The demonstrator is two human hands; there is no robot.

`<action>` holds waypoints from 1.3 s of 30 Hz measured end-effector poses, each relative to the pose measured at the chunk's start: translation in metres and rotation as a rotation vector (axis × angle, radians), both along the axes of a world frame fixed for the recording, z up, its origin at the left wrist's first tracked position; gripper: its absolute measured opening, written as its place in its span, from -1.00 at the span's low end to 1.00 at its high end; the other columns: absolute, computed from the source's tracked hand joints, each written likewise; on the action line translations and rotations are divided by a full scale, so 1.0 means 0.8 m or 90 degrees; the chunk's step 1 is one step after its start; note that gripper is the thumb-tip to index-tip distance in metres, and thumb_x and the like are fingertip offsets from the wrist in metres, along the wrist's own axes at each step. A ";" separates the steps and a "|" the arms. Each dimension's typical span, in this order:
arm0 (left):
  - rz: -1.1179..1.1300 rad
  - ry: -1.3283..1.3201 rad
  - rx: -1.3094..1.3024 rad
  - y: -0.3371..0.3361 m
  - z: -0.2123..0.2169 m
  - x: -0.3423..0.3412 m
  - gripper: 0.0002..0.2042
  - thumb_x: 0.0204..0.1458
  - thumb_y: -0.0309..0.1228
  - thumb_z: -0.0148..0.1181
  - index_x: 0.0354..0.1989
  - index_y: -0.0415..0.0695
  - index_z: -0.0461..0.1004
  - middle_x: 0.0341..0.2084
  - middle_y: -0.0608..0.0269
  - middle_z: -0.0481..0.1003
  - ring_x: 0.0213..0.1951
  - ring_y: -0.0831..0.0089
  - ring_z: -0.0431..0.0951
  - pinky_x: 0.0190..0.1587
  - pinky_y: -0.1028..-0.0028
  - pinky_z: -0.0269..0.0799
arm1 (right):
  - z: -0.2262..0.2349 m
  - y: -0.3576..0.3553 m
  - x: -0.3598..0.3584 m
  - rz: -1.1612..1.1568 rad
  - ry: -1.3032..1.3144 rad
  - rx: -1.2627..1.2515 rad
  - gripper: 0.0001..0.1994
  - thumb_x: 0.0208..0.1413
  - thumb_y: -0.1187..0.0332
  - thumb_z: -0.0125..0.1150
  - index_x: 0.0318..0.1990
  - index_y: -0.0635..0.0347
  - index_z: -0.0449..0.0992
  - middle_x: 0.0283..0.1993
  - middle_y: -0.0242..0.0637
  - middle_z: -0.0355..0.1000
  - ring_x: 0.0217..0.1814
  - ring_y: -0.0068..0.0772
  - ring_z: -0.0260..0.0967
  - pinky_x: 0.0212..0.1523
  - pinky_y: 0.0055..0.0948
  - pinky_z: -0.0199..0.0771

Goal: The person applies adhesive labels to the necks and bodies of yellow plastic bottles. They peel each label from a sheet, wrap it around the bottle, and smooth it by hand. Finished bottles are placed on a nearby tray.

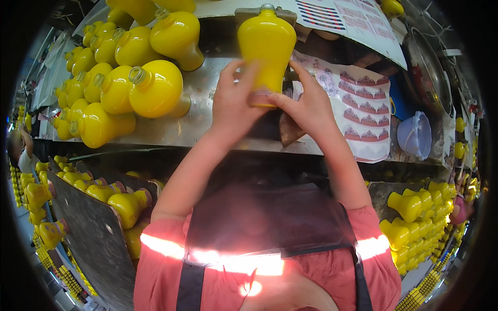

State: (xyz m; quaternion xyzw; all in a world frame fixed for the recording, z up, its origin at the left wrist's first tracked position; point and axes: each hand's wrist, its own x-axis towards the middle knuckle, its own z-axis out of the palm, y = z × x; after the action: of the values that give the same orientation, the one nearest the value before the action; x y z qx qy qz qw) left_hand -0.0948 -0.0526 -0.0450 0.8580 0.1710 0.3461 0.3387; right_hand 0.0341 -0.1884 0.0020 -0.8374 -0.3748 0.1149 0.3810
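A glossy yellow glass bottle [267, 44] with a clear neck lies in front of me, its neck pointing away and its base toward me. Around its narrow base end runs a pinkish patterned decal strip [262, 96]. My right hand [313, 101] grips this end, thumb on the decal and fingers along the right side. On the left side, my left hand [233, 101] is against the bottle, its fingers partly blurred by motion. Beyond the bottle, its shoulder rests at a grey block [243, 15]. Sheets of pink crown-like decals [365, 106] lie to the right.
Several yellow bottles [155, 88] lie on the metal bench to the left. A lilac bucket [415, 136] stands at the right, near a large round metal pan [426, 70]. Decorated bottles [124, 206] stand behind a dark board [88, 233] at lower left; more yellow bottles [415, 207] are at lower right.
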 end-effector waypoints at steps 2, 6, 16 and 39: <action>-0.008 -0.018 -0.002 0.001 -0.001 -0.003 -0.17 -0.24 -0.28 0.64 0.32 -0.06 0.43 0.19 0.00 0.37 0.06 0.09 0.48 0.20 0.16 0.44 | -0.010 -0.003 0.009 0.009 0.030 0.017 -0.09 -0.13 -0.06 0.54 0.36 0.27 0.38 0.23 0.20 0.46 0.27 0.13 0.46 0.26 -0.15 0.45; 0.039 0.038 0.053 -0.015 0.004 -0.003 -0.11 -0.20 -0.31 0.64 0.40 -0.12 0.34 0.24 -0.01 0.35 0.14 0.06 0.47 0.21 0.21 0.45 | -0.021 -0.016 0.022 0.016 0.095 0.001 -0.13 -0.11 0.04 0.56 0.36 0.28 0.40 0.24 0.10 0.47 0.08 -0.11 0.40 0.12 -0.28 0.45; -0.139 0.031 -0.144 0.012 -0.009 -0.020 -0.15 -0.01 -0.27 0.48 0.45 -0.25 0.20 0.31 -0.12 0.33 0.27 -0.02 0.43 0.29 0.17 0.38 | -0.030 -0.024 0.031 0.040 0.249 0.051 -0.46 0.18 0.13 0.38 0.23 0.27 0.55 0.02 -0.14 0.60 -0.15 -0.42 0.49 -0.09 -0.44 0.51; -0.008 -0.006 0.058 0.002 -0.004 -0.001 -0.21 -0.19 -0.33 0.61 0.34 0.04 0.44 0.20 0.07 0.37 -0.09 0.07 0.52 0.03 0.21 0.53 | -0.018 -0.020 0.016 0.074 0.298 0.026 -0.57 0.26 0.16 0.24 0.11 0.33 0.61 -0.29 -0.24 0.62 -0.35 -0.61 0.53 -0.25 -0.50 0.52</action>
State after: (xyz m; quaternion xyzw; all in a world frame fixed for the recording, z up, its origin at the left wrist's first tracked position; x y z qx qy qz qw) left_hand -0.0955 -0.0513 -0.0482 0.8721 0.1481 0.3554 0.3021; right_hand 0.0467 -0.2044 -0.0127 -0.7569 -0.3263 0.3201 0.4670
